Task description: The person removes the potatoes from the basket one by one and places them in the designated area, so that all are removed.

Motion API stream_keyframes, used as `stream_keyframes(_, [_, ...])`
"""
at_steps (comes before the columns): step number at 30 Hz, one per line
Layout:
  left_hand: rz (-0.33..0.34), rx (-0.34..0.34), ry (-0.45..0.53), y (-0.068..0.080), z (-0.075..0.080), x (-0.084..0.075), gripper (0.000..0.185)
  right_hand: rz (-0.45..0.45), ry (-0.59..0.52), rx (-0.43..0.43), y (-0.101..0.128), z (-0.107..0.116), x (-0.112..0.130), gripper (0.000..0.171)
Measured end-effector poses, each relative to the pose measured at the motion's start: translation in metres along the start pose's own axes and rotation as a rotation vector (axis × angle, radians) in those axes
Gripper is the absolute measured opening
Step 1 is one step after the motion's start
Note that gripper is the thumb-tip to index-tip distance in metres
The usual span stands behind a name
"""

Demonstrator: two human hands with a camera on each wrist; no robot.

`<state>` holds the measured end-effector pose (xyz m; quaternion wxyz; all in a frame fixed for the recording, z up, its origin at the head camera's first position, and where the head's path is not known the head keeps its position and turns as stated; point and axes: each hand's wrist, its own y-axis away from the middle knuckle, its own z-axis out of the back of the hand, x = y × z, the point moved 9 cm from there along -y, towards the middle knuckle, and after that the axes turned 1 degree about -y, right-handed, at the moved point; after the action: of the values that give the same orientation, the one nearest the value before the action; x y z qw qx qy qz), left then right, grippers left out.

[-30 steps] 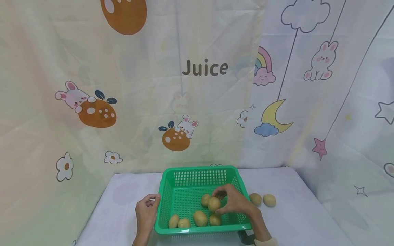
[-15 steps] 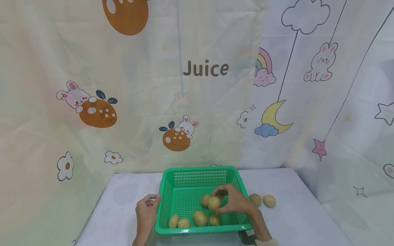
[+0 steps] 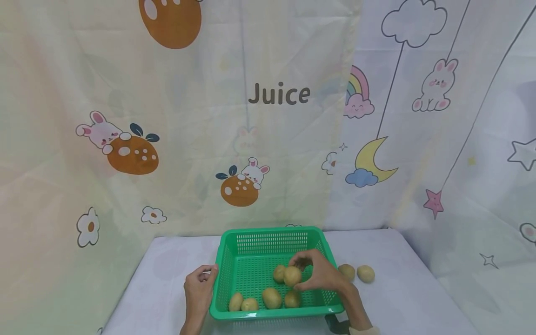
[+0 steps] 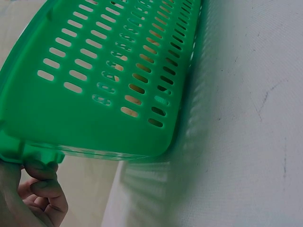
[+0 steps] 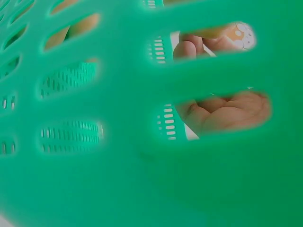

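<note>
A green slotted plastic basket (image 3: 272, 235) sits on the white table and holds several potatoes (image 3: 271, 298). My right hand (image 3: 319, 274) reaches into it over the right rim and curls its fingers round one potato (image 3: 292, 276). My left hand (image 3: 200, 288) grips the basket's left rim (image 4: 28, 153) with the thumb on the edge. In the right wrist view the basket wall (image 5: 118, 156) fills the frame, with fingers showing through the slots.
Two more potatoes (image 3: 346, 271) (image 3: 365, 273) lie on the table (image 3: 402, 288) just right of the basket. A printed curtain hangs behind and on both sides. The table's near corners lie at the frame's lower edge.
My right hand has shifted very slightly with the potato in it; the left hand and basket have stayed put.
</note>
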<state>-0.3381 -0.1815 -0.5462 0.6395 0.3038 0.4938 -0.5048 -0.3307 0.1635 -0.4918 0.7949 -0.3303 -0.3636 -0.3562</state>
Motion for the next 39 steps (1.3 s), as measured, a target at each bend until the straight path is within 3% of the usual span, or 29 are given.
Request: stream_keyframes(39, [0.003, 0.002, -0.003, -0.002, 0.0, 0.002, 0.028, -0.017, 0.006, -0.032, 0.014, 0.015, 0.0, 0.034])
